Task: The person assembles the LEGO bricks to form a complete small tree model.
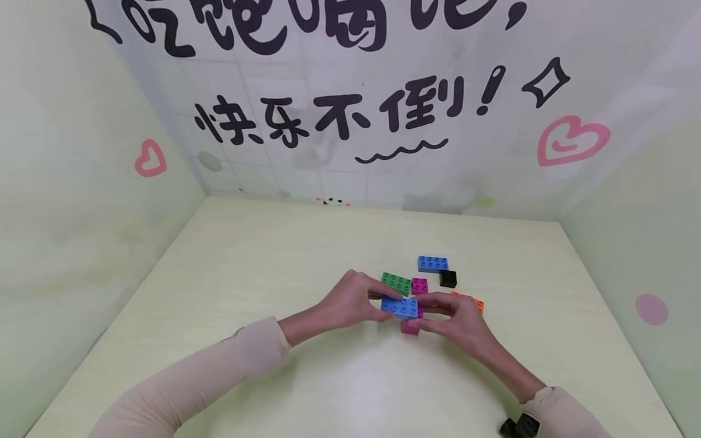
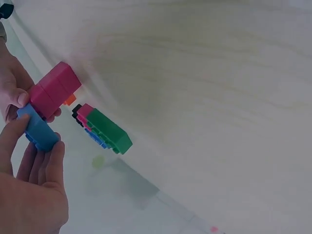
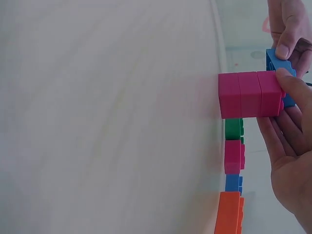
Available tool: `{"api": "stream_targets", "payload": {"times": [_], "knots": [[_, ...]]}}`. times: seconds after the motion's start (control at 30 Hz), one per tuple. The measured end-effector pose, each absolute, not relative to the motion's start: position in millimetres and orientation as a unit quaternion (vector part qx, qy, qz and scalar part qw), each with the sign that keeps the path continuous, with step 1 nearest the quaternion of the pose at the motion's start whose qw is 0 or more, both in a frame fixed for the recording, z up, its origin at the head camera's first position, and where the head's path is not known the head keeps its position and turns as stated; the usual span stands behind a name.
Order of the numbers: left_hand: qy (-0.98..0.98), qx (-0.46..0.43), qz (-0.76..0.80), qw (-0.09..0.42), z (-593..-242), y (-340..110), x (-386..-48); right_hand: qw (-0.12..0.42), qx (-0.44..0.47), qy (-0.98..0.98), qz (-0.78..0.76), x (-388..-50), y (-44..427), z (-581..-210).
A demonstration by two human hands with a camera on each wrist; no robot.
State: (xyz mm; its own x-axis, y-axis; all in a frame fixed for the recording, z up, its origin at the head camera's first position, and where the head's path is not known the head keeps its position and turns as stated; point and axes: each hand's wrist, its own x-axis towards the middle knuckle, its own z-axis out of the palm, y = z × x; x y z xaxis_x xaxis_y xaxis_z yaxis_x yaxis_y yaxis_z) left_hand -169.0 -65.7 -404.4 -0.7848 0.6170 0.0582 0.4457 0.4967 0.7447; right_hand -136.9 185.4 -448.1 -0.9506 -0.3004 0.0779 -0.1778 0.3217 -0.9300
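My left hand pinches a blue toy building brick by its left end, thumb on the near side. The blue brick lies flat over the top of a pink brick stack, sticking out to the left. Three pink bricks make up this upright stack on the table. My right hand grips the stack near its top, the thumb beside the blue brick's right end. In the right wrist view the blue brick is against the stack's studs; whether it is pressed down fully I cannot tell.
Behind the hands lie a green brick, a small pink brick, another blue brick and a small black brick. An orange brick is partly hidden behind my right hand. Printed walls enclose the table.
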Motion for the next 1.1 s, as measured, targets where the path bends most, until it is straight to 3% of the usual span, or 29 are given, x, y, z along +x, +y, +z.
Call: {"api": "stream_targets", "payload": {"times": [0.37, 0.67, 1.1], "knots": [[0.743, 0.198, 0.611, 0.187, -444.7, -55.6, -165.1, 0.071, -0.117, 0.817, -0.561, -136.9, 188.7, -450.3], [0.749, 0.224, 0.604, 0.153, -448.2, -45.4, -163.8, 0.074, -0.124, 0.827, -0.544, -136.7, 187.3, -449.0], [0.768, 0.257, 0.564, 0.162, -453.1, -55.8, -178.1, 0.09, -0.123, 0.827, -0.541, -140.5, 190.2, -451.7]]}}
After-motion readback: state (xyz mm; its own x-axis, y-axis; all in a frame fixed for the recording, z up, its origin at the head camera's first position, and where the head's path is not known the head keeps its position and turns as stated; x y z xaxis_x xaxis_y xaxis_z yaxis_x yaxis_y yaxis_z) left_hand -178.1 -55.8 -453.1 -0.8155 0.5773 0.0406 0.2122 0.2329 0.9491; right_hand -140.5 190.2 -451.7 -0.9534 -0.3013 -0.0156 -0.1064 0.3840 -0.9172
